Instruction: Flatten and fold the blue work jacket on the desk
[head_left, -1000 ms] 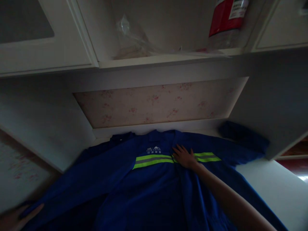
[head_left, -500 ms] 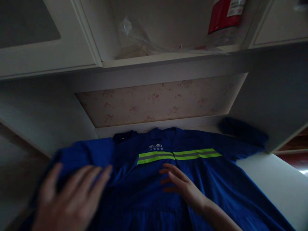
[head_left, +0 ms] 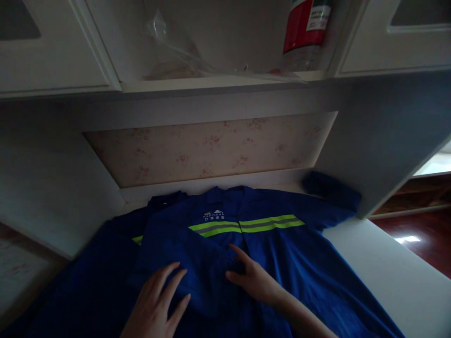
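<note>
A blue work jacket (head_left: 282, 244) with yellow-green reflective stripes and a small white logo lies spread on a white surface (head_left: 387, 272), collar toward the wall. Its left sleeve (head_left: 183, 253) is folded in across the chest. My left hand (head_left: 158, 305) rests flat on that folded sleeve, fingers spread. My right hand (head_left: 252, 277) lies on the jacket's middle by the front opening, touching the sleeve's end; whether it pinches the cloth I cannot tell. The right sleeve (head_left: 331, 192) stretches to the back right corner.
White cupboards hang overhead, with an open shelf holding a clear plastic bag (head_left: 176, 51) and a red-labelled bottle (head_left: 305, 33). Floral wallpaper (head_left: 211, 150) backs the niche. A white side panel (head_left: 369, 155) stands at the right; dark red floor (head_left: 423, 234) lies beyond.
My left hand has brought the left sleeve in across the jacket's chest and laid it down. My right hand slid from the stripe down to the jacket's middle.
</note>
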The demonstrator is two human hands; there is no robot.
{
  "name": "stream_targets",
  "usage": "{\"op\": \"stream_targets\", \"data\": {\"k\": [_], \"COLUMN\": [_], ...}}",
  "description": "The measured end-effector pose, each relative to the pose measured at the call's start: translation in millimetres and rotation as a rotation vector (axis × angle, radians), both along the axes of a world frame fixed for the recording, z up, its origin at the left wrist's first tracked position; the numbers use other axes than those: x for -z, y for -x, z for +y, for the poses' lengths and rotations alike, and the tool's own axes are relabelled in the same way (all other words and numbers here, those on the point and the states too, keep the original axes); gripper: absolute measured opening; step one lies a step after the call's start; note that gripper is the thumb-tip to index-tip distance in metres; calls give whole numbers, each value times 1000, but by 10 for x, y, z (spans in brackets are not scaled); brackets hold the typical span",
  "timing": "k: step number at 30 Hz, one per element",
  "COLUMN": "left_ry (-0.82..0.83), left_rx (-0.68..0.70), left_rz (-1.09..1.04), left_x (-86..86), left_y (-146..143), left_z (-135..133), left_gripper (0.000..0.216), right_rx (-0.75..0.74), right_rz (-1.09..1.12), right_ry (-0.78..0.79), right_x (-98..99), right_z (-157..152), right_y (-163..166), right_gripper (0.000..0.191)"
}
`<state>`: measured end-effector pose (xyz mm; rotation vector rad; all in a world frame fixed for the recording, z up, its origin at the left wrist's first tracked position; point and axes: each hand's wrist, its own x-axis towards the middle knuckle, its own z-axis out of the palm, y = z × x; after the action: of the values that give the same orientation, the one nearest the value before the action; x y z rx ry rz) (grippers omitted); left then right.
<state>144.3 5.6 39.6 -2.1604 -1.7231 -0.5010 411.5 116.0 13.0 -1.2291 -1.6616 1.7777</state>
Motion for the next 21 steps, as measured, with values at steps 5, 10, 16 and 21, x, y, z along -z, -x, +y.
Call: {"op": "stream_targets", "data": {"k": [5, 10, 16, 21], "left_ry": [-69, -125, -121, -160], "left_rx": [-4, -9, 113, 213], "left_rz": [74, 19, 144, 240], "left_x": [8, -239, -102, 442], "left_y": [39, -104, -618, -829], "left_z": [-63, -35, 255, 434], "left_gripper": [43, 44, 54, 53], "right_rx": [-23, 294, -30, 799], "right_rz": [188, 256, -158, 64], "right_ry": [57, 206, 114, 73], "right_x": [-314, -400, 10, 89], "right_z": [90, 99, 3, 707], "right_y": [-59, -939, -1899, -2437], "right_gripper": [56, 61, 53, 35]}}
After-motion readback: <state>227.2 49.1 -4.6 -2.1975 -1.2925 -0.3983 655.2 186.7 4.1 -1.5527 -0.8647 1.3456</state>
